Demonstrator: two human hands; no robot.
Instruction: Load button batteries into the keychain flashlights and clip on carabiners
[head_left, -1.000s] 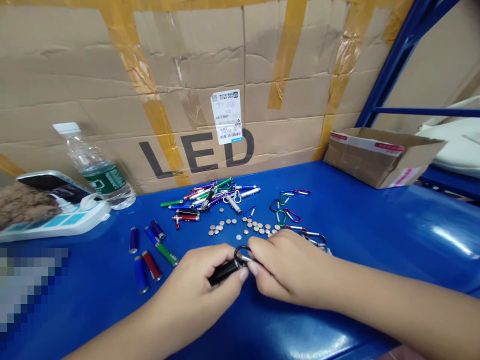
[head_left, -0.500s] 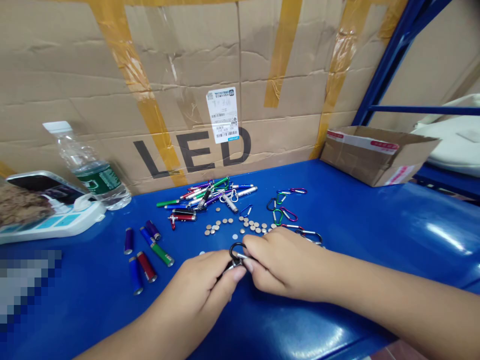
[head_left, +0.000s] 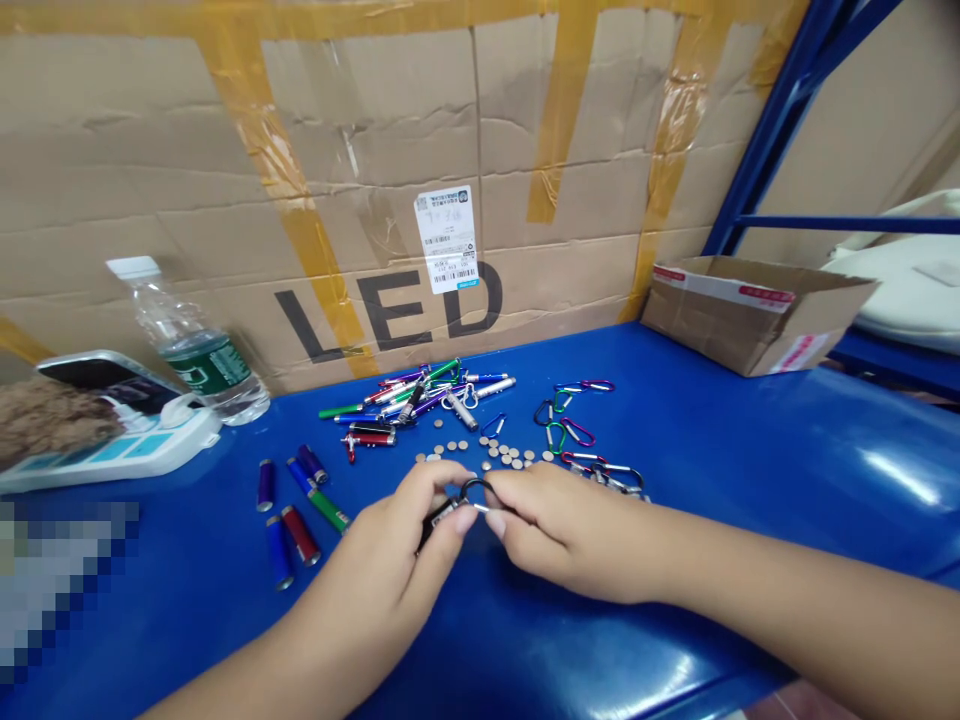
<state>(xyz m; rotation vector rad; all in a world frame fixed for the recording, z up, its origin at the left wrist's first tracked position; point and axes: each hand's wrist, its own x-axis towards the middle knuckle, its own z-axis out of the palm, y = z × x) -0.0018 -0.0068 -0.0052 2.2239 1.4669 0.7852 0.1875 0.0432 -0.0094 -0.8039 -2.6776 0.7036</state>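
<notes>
My left hand (head_left: 409, 545) is closed around a small black keychain flashlight (head_left: 433, 517), which is mostly hidden by the fingers. My right hand (head_left: 559, 530) pinches the black carabiner clip (head_left: 475, 492) at the flashlight's end. Both hands rest low over the blue table (head_left: 750, 470). Just beyond them lie several small button batteries (head_left: 499, 453), a pile of coloured pen-like flashlights (head_left: 412, 395) and several coloured carabiners (head_left: 566, 420).
Short coloured flashlight bodies (head_left: 296, 500) lie left of my hands. A water bottle (head_left: 191, 345) and a phone on a white box (head_left: 112, 420) stand at the far left. A big "LED" cardboard box (head_left: 390, 200) forms the back. A small open carton (head_left: 750, 310) sits at the right.
My left hand has turned and curled further over the black flashlight, hiding more of it. The clip has shifted slightly away from me. My right hand keeps its pinch.
</notes>
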